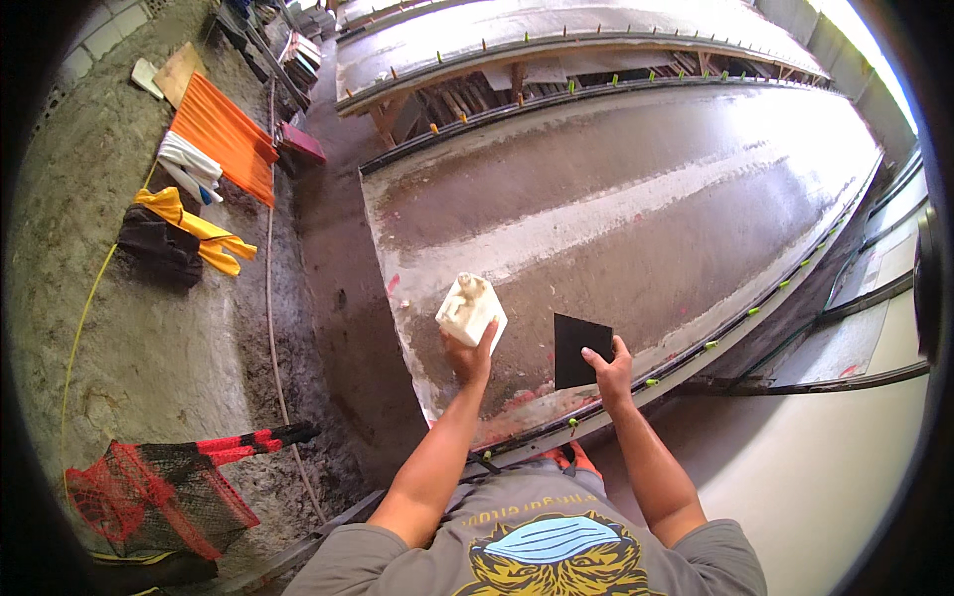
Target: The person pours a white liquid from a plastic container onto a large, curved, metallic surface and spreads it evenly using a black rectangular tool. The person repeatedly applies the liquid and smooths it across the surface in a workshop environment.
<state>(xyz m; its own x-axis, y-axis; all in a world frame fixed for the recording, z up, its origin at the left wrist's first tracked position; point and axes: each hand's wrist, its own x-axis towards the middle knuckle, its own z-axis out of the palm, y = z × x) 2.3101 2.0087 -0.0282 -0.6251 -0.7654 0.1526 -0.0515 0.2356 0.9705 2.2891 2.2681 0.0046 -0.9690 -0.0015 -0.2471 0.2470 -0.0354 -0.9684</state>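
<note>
Well, my left hand [469, 358] clasps a boxy white plastic container [473, 316]; my right hand [613, 372] pinches a flat black rectangular sheet [574, 350] (by its right edge).

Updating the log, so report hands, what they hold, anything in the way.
Left hand: gripping white container, pale material inside. Right hand: holding black sheet, thumb on top. Obstructions: none seen between hands; green clips along edge of table.

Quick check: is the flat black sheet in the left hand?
No, the right hand grips the flat black sheet near its edge, while the left hand holds a white container.
</note>
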